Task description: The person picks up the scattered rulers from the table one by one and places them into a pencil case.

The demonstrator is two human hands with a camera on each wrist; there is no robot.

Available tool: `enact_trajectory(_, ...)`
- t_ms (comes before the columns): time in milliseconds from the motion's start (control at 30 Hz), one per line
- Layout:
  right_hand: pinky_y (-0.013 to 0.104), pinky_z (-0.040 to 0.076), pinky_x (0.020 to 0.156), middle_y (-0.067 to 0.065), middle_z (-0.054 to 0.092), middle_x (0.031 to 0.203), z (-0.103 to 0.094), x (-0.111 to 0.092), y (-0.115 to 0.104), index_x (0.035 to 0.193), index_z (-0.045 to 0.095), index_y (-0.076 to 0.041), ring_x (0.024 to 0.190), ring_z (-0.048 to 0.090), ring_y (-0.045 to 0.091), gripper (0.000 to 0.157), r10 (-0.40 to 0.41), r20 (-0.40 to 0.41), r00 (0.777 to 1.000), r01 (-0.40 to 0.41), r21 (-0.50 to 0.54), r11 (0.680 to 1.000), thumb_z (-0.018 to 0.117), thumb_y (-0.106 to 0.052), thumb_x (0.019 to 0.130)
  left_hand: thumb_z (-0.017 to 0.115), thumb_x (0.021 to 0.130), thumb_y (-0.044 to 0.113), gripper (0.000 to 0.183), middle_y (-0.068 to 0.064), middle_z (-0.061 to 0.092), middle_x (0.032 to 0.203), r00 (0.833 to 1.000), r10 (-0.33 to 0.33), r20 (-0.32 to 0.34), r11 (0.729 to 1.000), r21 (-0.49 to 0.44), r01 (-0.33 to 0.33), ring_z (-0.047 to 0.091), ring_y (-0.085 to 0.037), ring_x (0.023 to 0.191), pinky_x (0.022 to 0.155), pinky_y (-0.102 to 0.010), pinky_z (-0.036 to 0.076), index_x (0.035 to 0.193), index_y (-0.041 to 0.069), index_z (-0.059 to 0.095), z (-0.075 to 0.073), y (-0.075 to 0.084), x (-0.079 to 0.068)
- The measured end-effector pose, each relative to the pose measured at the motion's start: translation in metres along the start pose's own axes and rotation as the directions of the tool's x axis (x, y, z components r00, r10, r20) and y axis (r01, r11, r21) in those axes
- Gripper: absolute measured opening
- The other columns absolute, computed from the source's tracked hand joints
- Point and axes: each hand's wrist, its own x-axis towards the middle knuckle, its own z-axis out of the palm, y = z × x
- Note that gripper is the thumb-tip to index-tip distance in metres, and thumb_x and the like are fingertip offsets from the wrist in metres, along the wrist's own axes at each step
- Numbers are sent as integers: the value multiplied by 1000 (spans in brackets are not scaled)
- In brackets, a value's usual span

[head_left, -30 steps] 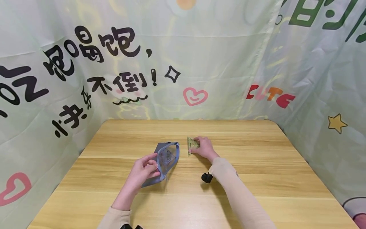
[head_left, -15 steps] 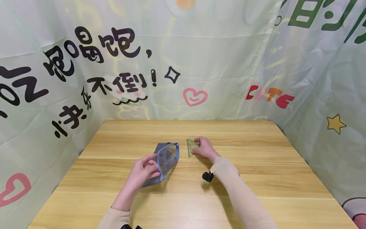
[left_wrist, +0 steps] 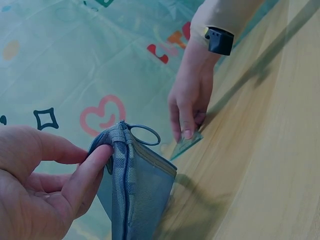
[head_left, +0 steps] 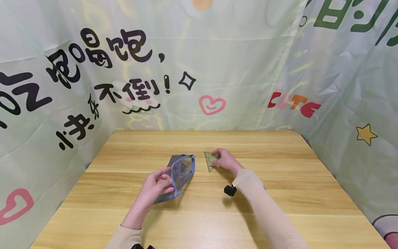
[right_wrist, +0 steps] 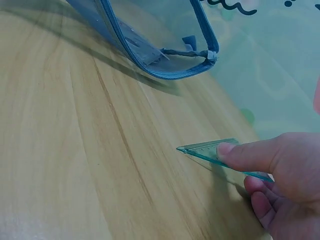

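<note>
A blue zippered mesh pouch stands with its mouth spread on the table's middle. My left hand pinches its near rim between thumb and fingers, with the zipper edge at the fingertips in the left wrist view. To the right of the pouch, my right hand holds a translucent green set square by thumb and fingers. One pointed corner of the set square faces the pouch in the right wrist view. Inside the pouch lies a clear piece with markings, its kind unclear.
The wooden table extends around both hands. Printed cloth hangs behind it and on both sides. A black camera is strapped beneath the right wrist.
My right hand has drawn slightly to the right with the set square, which has tilted a little and now sits farther from the pouch. The left hand and pouch have stayed put.
</note>
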Motion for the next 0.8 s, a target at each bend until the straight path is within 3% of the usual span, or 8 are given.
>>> enact_trajectory(333, 25, 56, 72, 17, 70, 102, -1, -3, -1, 126, 59, 2, 94, 65, 23, 49, -12, -3, 1000, 12, 40, 999, 78, -9, 82, 58, 92, -1, 51, -6, 53, 94, 1000, -4, -1, 1000, 1, 4, 62, -12, 80, 75, -25, 64, 141, -2, 47, 0, 0, 0)
enact_trajectory(800, 22, 53, 61, 7, 60, 84, -1, -5, -1, 123, 60, 2, 72, 57, 14, 42, -15, -47, 999, 18, 58, 998, 75, -7, 84, 58, 92, -2, 51, -6, 52, 93, 1000, -11, 4, 1000, -11, 11, 61, -12, 79, 75, -24, 64, 141, -2, 47, 0, -1, 1)
